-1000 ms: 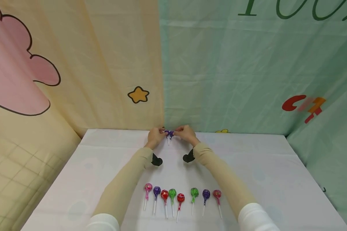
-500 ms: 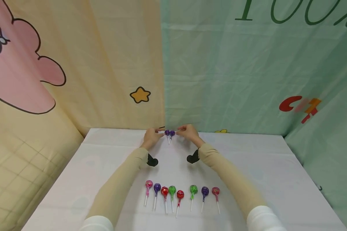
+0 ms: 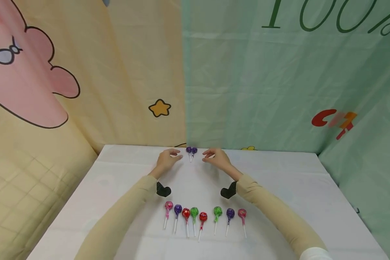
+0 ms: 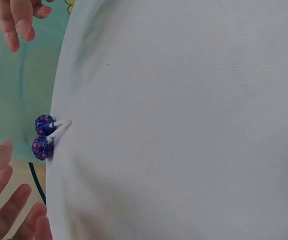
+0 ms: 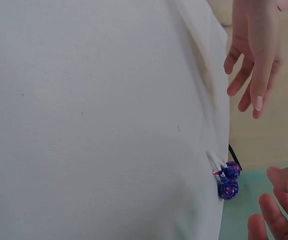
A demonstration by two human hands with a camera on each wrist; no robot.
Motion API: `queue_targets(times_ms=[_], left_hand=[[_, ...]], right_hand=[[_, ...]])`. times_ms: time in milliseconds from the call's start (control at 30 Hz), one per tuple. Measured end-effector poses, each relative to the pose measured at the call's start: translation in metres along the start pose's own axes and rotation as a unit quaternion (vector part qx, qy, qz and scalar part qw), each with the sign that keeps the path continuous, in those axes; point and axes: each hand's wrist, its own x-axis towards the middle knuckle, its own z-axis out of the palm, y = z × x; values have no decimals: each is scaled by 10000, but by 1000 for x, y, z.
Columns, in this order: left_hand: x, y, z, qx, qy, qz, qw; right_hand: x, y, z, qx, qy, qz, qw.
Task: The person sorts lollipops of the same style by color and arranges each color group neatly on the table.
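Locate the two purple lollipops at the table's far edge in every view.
Head: two purple lollipops, just below centre.
Left wrist: the lollipops, left side, about mid-height.
Right wrist: the lollipops, lower right.
Shared landmark: far edge of the white table, near their heads.

Two purple lollipops [image 3: 189, 149] at the frame's centre; at lower centre, two more purple, two pink lollipops [image 3: 168, 205], two red lollipops [image 3: 186, 213], two green lollipops [image 3: 194, 212].

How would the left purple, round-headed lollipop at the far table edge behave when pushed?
That purple, round-headed lollipop may roll in an arc, being ball-shaped on a thin white stick. It would probably nudge the adjacent purple lollipop.
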Motion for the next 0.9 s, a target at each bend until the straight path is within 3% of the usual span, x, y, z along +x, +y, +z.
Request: queue_targets(times_ms=[400,900], left_hand=[[-29,-4,-5,-278,34,414,9988],[-62,-9,-11,-523,-172,581,9968]], right_hand=[[-30,3,-14,21,242,-200,9995],[-68,24,-26,165,322,-629,9974]])
